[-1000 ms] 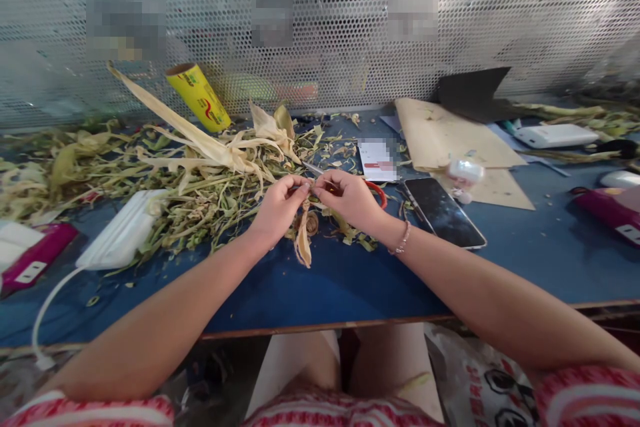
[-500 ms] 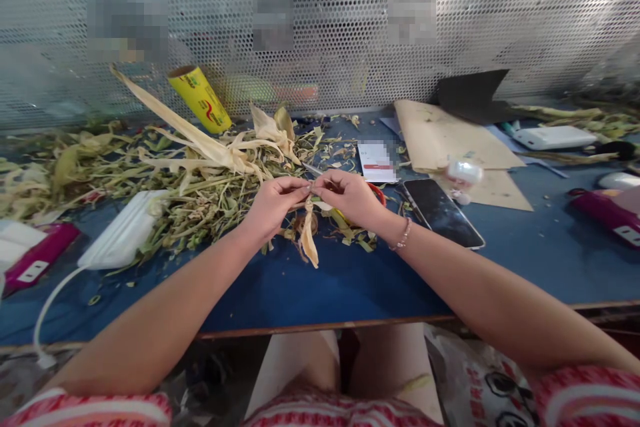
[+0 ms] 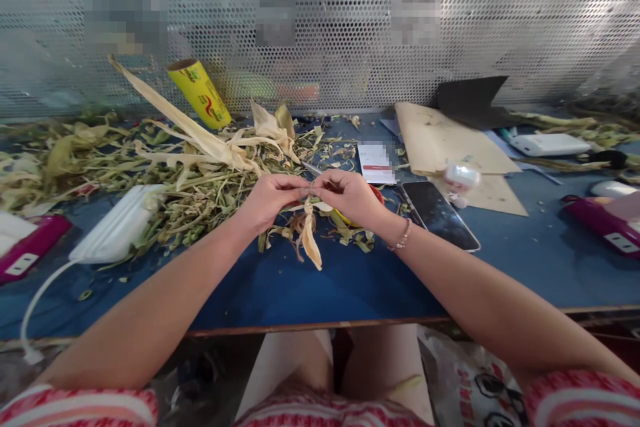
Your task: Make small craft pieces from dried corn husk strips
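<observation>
Left hand (image 3: 265,199) and right hand (image 3: 349,195) close in, fingertips pinching the top of a dried husk strip (image 3: 311,241), its pale tail dangling over the blue table (image 3: 325,300)! Dried stems (image 3: 200,213) heap up leftward, a yellow tube (image 3: 204,97) tilts behind, a smartphone (image 3: 440,215) lies right.

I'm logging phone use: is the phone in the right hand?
No, the phone lies on the blue table; the right hand is at the dried husk.

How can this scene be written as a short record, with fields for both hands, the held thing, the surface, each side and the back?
left hand: pinching
right hand: pinching, beside left
held: dried husk piece, hanging down
surface: blue table
left side: dried plant heap, white device
right side: dark-screened phone, brown paper
back: perforated panel
</observation>
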Demonstrator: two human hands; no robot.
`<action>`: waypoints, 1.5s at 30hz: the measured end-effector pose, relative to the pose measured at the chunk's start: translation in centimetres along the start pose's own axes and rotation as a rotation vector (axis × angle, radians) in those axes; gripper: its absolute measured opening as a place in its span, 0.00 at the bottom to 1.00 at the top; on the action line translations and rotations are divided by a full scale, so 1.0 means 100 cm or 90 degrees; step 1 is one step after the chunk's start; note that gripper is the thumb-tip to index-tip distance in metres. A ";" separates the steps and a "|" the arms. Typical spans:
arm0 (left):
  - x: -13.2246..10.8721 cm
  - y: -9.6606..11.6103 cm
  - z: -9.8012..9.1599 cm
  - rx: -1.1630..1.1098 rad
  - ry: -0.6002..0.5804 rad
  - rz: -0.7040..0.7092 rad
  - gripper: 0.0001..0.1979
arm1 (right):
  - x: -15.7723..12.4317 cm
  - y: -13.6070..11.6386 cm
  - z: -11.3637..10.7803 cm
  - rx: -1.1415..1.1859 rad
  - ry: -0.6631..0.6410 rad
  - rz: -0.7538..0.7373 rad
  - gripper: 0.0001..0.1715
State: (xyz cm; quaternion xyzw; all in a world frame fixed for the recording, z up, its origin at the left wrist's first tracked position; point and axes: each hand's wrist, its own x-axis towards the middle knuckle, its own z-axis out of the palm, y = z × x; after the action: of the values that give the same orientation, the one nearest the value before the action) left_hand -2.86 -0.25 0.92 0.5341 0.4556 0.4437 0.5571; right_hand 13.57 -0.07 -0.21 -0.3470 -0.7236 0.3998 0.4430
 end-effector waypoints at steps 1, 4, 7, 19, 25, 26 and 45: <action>0.000 0.000 0.000 0.007 0.001 0.005 0.13 | 0.000 -0.001 -0.001 -0.001 -0.003 -0.001 0.07; -0.001 0.001 0.001 0.012 0.001 0.010 0.13 | -0.001 -0.003 -0.002 -0.005 -0.011 0.000 0.07; -0.003 0.004 0.002 -0.009 -0.003 0.003 0.11 | -0.001 -0.007 -0.004 -0.004 -0.022 0.017 0.08; -0.001 0.002 0.002 -0.045 -0.016 0.008 0.10 | -0.001 -0.004 -0.001 0.012 -0.014 0.019 0.07; -0.002 0.003 0.001 -0.032 -0.028 0.024 0.09 | -0.002 -0.009 -0.001 0.012 -0.004 0.023 0.07; -0.002 0.003 0.001 -0.025 -0.028 0.029 0.09 | -0.002 -0.010 -0.001 0.010 -0.003 0.027 0.06; -0.001 -0.003 -0.002 0.088 -0.021 0.045 0.15 | -0.004 -0.003 0.003 -0.095 0.035 0.004 0.06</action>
State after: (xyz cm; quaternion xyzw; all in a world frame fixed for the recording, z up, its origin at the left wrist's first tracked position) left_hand -3.03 -0.34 0.60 0.5942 0.4565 0.4218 0.5105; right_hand 13.40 -0.65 -0.14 -0.3922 -0.7380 0.3365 0.4340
